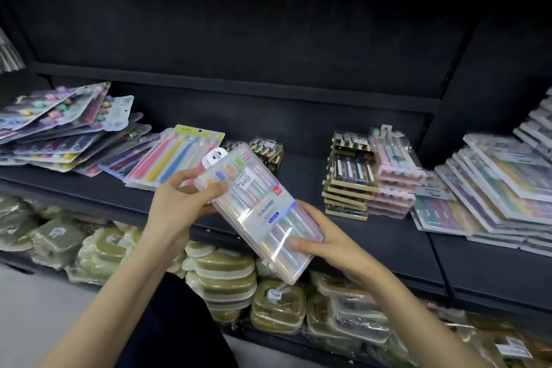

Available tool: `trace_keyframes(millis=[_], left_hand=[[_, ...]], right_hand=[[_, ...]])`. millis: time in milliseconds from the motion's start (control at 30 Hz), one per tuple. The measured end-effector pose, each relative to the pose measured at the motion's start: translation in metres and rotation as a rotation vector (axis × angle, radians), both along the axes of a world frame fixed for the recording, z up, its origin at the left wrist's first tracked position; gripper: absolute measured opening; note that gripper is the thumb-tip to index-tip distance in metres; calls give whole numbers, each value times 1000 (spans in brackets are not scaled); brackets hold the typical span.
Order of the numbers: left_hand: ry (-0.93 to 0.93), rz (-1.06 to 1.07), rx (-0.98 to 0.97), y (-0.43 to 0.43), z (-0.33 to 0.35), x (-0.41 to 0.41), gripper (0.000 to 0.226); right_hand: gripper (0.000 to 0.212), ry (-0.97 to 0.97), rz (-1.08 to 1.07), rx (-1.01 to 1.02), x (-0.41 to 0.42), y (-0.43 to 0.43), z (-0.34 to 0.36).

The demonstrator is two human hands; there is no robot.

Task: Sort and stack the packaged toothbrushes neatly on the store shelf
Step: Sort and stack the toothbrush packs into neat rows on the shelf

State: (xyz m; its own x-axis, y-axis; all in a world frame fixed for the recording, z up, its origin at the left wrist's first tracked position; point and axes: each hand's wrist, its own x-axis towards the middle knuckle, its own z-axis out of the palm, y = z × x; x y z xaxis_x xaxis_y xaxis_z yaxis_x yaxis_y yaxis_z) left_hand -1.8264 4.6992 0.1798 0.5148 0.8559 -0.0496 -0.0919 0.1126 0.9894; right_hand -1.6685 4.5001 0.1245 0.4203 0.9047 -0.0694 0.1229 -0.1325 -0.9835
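I hold a clear plastic toothbrush box (263, 212) tilted in front of the dark shelf (298, 179). My left hand (179, 197) grips its upper end near the white hang tab. My right hand (322, 236) grips its lower end. Coloured brush heads show through the lid. On the shelf lie a messy fan of flat toothbrush packs (59, 131) at the left, a yellow-topped pack (176, 155) beside them, a gold-trimmed stack (349, 176) and a pink stack (394, 179) at centre right.
Slanting piles of flat packs (493, 188) fill the shelf's right side. Small dark boxes (265, 149) sit behind the held box. The shelf below carries wrapped green and cream containers (221, 278). The shelf above is dark.
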Motion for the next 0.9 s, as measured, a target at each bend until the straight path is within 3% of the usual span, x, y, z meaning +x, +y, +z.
trace_keyframes(millis=[167,300,367,433,533,667,767,900], left_hand=[[-147,-284,86,-44,44,41,39],[-196,-500,170,-93,62,115,29],[-129,-547,308,-116,64,149,38],[28,-500,584,-128,56,175,49],[234,-367,925,-129,34,190,52],[442,-322,1005,-119,4,200,55],[530,-350,990,-114,-11,205,58],[577,-362,996,-111,-24,210,58]], right_hand=[[45,65,-168,178,4,-71,28],[42,52,-482,331,15,-128,36],[43,66,-622,389,20,-153,35],[38,52,-766,427,25,-173,36],[27,-122,-985,349,39,-191,34],[26,-292,-1149,88,65,-189,26],[17,-246,-1186,-9,82,-175,21],[32,-45,-1194,-46,101,-161,14]])
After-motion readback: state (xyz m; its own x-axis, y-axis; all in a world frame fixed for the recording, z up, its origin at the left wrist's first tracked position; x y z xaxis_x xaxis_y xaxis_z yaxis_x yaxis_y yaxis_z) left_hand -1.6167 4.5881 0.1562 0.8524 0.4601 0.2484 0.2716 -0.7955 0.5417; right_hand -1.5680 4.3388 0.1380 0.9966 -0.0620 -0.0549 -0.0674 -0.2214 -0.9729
